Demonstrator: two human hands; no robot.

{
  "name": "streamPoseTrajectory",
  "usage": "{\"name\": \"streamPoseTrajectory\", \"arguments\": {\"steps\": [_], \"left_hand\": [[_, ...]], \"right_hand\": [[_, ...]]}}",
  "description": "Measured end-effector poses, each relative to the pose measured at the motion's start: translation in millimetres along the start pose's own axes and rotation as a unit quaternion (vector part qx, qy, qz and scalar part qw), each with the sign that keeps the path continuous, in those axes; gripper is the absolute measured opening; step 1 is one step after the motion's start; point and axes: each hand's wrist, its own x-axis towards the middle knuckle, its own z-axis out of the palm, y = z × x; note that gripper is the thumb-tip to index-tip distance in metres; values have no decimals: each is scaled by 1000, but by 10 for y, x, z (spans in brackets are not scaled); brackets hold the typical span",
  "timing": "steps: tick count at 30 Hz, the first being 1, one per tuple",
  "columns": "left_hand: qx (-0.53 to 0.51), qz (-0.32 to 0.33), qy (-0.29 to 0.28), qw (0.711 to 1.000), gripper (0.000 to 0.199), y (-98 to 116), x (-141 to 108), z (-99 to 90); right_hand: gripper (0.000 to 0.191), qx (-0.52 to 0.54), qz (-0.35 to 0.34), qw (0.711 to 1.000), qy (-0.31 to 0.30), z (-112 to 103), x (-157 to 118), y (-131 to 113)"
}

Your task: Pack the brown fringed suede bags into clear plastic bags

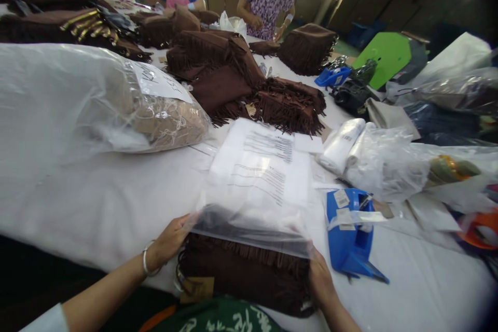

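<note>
1. In the head view, the left hand (173, 238) is at the lower centre-left of the frame. Its fingers are bent nearly closed, and they have hold of the side edge of a clear plastic bag (260, 218). A bracelet (146, 259) is around this wrist.
2. The right hand (321, 277) is at the lower centre-right, touching the other side of the plastic and the end of a brown fringed bag (245, 277). Its fingers are mostly hidden, so I cannot tell how far they are closed.
3. The brown fringed bag lies at the bottom centre, between the two hands. The edge of the clear plastic covers its upper part, and a paper tag (197, 289) lies at its lower left corner.
4. Above this, in the middle of the frame, the plastic lies flat with printed text, on a white table (116, 197).
5. Right of the right hand there is a blue plastic tool (350, 244) with stickers.
6. At the middle left rests a big clear sack (171, 119) under a handwritten paper (161, 82).
7. More brown bags (221, 85) are piled at the upper centre; three other people stand behind, along the top edge.
</note>
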Motion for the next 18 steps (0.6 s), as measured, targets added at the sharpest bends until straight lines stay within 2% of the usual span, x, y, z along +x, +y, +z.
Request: {"name": "streamPoseTrajectory", "arguments": {"steps": [2,6,9,12,14,16,18], "left_hand": [[33,10,22,999,42,-94,-159,-1],[1,-15,123,992,44,-271,-471,146],[-36,-46,169,984,42,-345,-650,296],[-80,-90,187,975,42,-425,-772,371],[-96,-116,189,970,44,-529,-850,333],[-68,-114,178,975,46,-684,-948,219],[-15,-101,155,983,47,-863,-1065,64]], "right_hand": [[58,-7,-31,999,-29,-61,-78,66],[53,-34,-45,998,-37,-128,-375,182],[52,-9,14,999,-34,-81,-625,191],[50,97,86,990,-52,11,-802,170],[51,132,90,985,-65,34,-895,227],[55,91,73,991,-59,6,-1003,390],[60,21,69,997,-24,-48,-1137,632]]}}
